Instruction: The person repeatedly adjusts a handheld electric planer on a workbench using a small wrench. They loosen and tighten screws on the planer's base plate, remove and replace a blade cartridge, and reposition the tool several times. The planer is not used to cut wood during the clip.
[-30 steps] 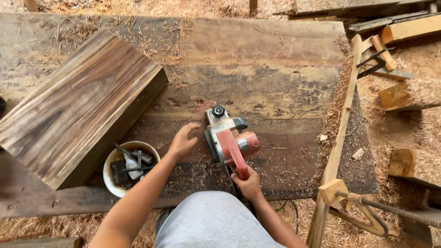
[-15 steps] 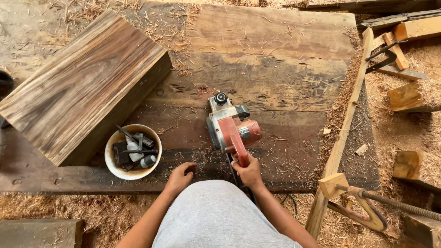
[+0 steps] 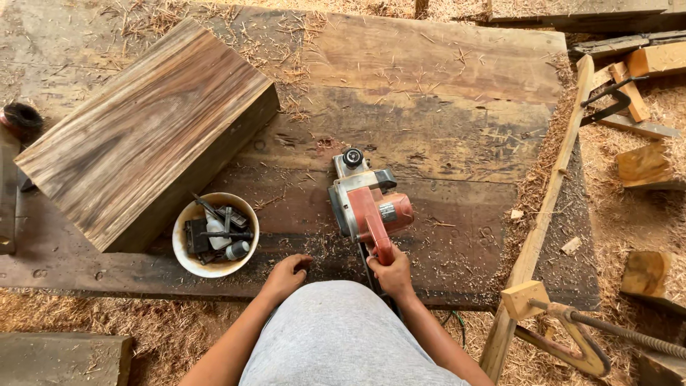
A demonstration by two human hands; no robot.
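A red and grey electric planer stands on a big, worn wooden slab in front of me. My right hand grips the planer's red rear handle. My left hand rests with fingers down on the slab's near edge, left of the planer, holding nothing. A white bowl with small dark tools and parts sits just left of that hand. A thick wooden block lies tilted on the slab's left half.
Sawdust and shavings cover the ground around the slab. A long wooden strip runs along the slab's right edge, with a clamp at its near end. Wood offcuts lie at the right. A dark board lies at the bottom left.
My left hand left the planer's front and came back to the slab's near edge. The planer moved slightly toward me. My right hand stayed on the handle.
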